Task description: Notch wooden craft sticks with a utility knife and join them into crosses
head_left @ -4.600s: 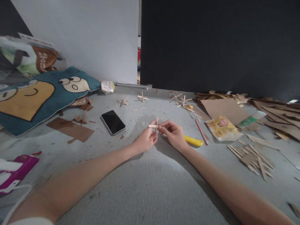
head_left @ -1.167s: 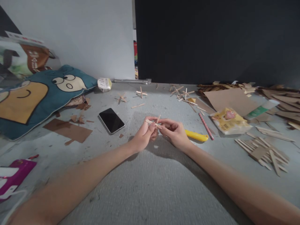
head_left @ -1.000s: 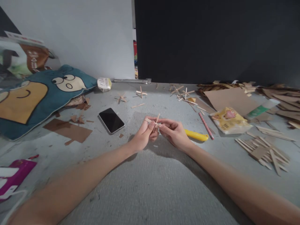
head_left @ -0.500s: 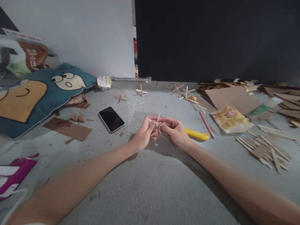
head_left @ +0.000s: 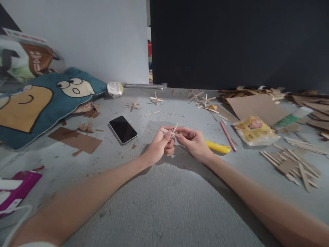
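Note:
Just above the grey floor, my left hand [head_left: 160,145] and my right hand [head_left: 194,142] meet at a small cross of thin wooden sticks [head_left: 171,131]. Both hands are closed, fingertips pinching the crossed sticks from either side. One stick end pokes up between the thumbs. A black phone [head_left: 123,129] lies to the left of my left hand. A yellow utility knife [head_left: 218,147] lies just right of my right hand, with a red pencil [head_left: 227,135] beyond it.
A teal cartoon cushion [head_left: 38,103] and brown cardboard scraps [head_left: 75,140] lie at the left. A purple tool [head_left: 15,190] sits at the lower left. More stick crosses [head_left: 156,99] lie farther back. A yellow packet [head_left: 254,130], glue bottle [head_left: 291,118] and stick pile [head_left: 290,164] fill the right.
The stick cross has tilted from upright and level to slanted between my fingers. My hands stay together in the same place; the camera has shifted slightly.

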Demonstrator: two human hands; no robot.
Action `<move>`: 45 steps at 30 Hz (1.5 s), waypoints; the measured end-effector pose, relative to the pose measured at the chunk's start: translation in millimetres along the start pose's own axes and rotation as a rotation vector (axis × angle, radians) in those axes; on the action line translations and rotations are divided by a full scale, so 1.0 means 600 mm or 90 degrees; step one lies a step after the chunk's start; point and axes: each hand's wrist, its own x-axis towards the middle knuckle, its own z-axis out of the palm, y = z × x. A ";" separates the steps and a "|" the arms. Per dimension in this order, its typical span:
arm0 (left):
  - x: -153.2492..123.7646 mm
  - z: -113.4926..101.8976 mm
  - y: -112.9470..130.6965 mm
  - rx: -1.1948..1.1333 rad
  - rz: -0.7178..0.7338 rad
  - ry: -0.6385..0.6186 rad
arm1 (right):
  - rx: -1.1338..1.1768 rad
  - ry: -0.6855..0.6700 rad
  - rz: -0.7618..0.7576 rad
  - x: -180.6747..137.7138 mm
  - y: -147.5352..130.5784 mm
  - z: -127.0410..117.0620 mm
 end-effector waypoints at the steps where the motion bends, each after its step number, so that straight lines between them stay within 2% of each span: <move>1: 0.000 0.000 0.000 -0.005 -0.004 0.002 | -0.007 0.000 0.001 0.000 0.000 -0.001; 17: 0.013 -0.004 -0.034 0.069 0.047 0.187 | -0.086 0.042 -0.050 -0.002 0.001 0.002; 24: 0.012 -0.001 -0.029 0.049 0.071 0.203 | -0.100 0.065 -0.081 -0.004 0.002 0.007; 34: 0.007 0.006 -0.027 0.019 0.076 0.205 | -0.065 0.038 -0.079 -0.007 -0.002 0.017; 45: 0.005 0.015 -0.019 0.000 0.040 0.199 | -0.062 0.028 -0.106 -0.007 -0.006 0.019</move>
